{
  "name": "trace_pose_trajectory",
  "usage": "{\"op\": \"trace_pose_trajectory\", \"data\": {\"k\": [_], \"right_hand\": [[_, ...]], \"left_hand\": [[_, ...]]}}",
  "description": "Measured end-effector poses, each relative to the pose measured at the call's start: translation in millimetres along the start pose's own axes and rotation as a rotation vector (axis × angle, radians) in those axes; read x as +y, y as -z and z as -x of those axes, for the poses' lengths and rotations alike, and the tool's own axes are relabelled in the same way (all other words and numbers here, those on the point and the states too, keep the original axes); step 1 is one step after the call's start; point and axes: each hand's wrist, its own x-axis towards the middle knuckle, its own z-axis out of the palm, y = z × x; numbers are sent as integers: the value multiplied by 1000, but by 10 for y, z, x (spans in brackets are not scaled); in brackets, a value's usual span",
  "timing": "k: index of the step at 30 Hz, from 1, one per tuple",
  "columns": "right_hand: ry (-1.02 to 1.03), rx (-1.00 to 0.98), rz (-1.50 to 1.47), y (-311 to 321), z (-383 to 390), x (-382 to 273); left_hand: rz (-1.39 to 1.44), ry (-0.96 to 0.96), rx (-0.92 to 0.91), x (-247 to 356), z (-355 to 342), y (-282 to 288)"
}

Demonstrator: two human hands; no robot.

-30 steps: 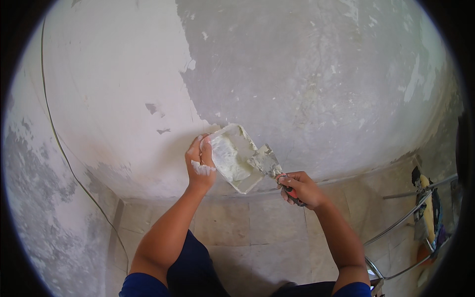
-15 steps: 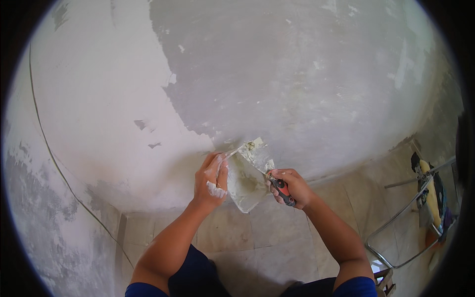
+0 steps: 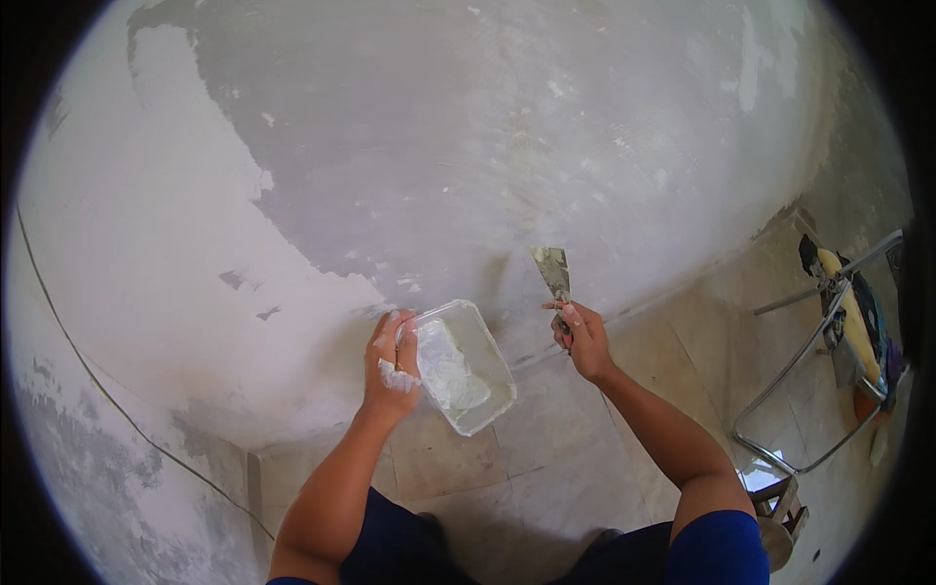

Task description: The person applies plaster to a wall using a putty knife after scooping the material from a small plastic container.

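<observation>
My left hand [image 3: 394, 363], smeared with white putty, grips the near-left rim of a rectangular clear plastic tub [image 3: 492, 353]. White putty [image 3: 450, 370] lies in the tub, mostly along its left side. To the right of the tub, my right hand [image 3: 583, 339] is closed round the handle of a putty knife [image 3: 554, 271]. The blade points up and away toward the wall, apart from the tub, with some putty marks on it. Ahead stands the wall [image 3: 390, 146], white on the left and bare grey in the middle.
A metal-framed chair [image 3: 785, 429] with items on it stands at the right. Behind my right elbow is a small wooden stool [image 3: 780, 517]. A thin cable [image 3: 93, 366] runs down the left wall. Pale floor tiles [image 3: 561, 458] meet the wall's foot.
The putty knife has come out of the tub and moved right, its blade now upright. The tub has tipped so its inside shows. My view has shifted to the right.
</observation>
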Motion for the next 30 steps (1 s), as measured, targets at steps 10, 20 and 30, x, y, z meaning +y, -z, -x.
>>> {"op": "trace_pose_trajectory", "data": {"k": [10,20,30], "right_hand": [[24,220,738,-210,-298,528],[-97,160,937,-284,-398,739],[-296,22,1169,-146,45,1244]], "left_hand": [[49,77,-78,-9,-88,-115],[-7,102,-159,-193,-81,-115],[-68,43,-188,-246,-115,-264]]}}
